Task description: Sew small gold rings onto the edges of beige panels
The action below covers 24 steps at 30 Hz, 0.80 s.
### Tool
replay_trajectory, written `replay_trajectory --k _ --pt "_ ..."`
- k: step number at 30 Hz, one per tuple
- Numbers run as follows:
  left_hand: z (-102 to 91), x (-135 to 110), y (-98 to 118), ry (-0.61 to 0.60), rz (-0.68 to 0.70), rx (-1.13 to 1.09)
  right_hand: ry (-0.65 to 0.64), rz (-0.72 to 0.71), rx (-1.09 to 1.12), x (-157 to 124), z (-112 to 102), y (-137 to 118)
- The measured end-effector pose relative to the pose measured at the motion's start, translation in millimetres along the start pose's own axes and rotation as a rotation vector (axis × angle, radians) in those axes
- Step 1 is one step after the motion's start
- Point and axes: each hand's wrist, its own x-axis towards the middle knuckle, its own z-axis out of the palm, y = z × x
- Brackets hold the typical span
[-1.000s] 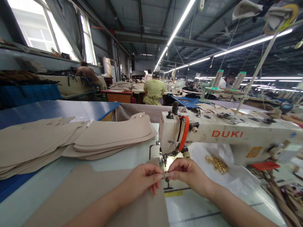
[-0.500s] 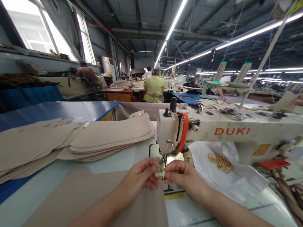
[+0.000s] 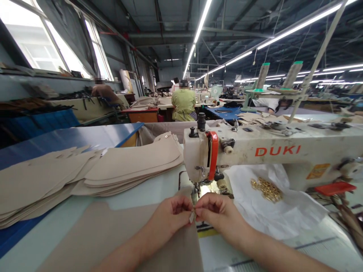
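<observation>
My left hand [image 3: 171, 216] is closed in a pinch on a short beige fabric strip [image 3: 192, 217], which looks folded. Fingertip to fingertip with it, my right hand [image 3: 222, 212] pinches the strip's other side at a small gold-coloured ring [image 3: 194, 212], mostly hidden by the fingers. Both hands are just in front of the needle area of a white sewing machine [image 3: 241, 147]. Under my left hand and forearm lies a large flat beige panel [image 3: 113, 234]. Several gold metal rings [image 3: 268, 189] are heaped on a white plastic sheet [image 3: 295, 211] to the right.
Stacked beige cut pieces [image 3: 133, 162] cover the left of the machine table. A blue-topped table [image 3: 113, 132] adjoins behind. Thread cones [image 3: 292, 75] stand above the machine at right. A person in a yellow-green top [image 3: 183, 104] sits further off, facing away.
The strip, stretched straight out between my hands before, now appears folded over at the ring. My hands have drawn closer together. The view has shifted slightly.
</observation>
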Motion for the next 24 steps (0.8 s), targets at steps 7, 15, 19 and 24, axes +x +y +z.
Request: replay_trajectory --k 7,15,19,24 --pt "3.9 -8 -1 0.100 0.105 0.266 0.029 -0.170 -0.425 -13 4 -5" --pt "5.0 -8 -2 0.173 0.181 0.143 0.069 -0.328 -0.377 -8 -1 -1" --pt "8.0 -10 -3 0.210 0.266 0.085 0.145 -0.309 -0.271 -6 0 2" --pt "10.6 -7 -3 0.246 0.255 0.082 0.207 -0.227 -0.270 -1 3 5"
